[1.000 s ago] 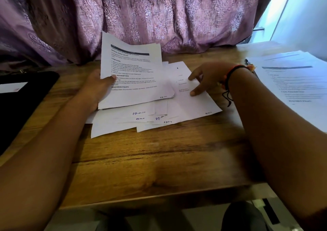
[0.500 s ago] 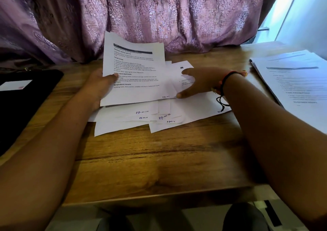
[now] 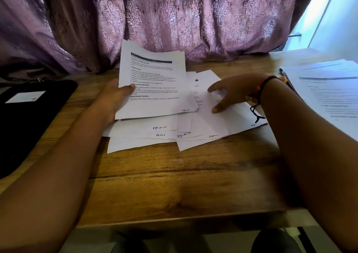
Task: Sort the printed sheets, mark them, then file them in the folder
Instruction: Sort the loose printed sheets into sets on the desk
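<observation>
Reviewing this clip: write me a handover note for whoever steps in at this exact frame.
Left hand grips held sheets, tilted up off the table.
Right hand rests, fingers spread, on loose sheets lying flat.
Done: several corners already carry handwritten page numbers.
Second stack lies at the right, black folder at the left.
Left: finish ordering, then file.

Table (image 3: 193,185), centre: spread of loose sheets (image 3: 203,125). Over its 10 o'clock part lies a held sheaf (image 3: 155,90), gripped at its 9 o'clock edge by the left hand (image 3: 114,97). The right hand (image 3: 234,90) rests on the spread at 2 o'clock. Folder (image 3: 29,121) at 9 o'clock, second stack of sheets (image 3: 329,97) at 3 o'clock, curtain (image 3: 174,16) behind at 12.
</observation>
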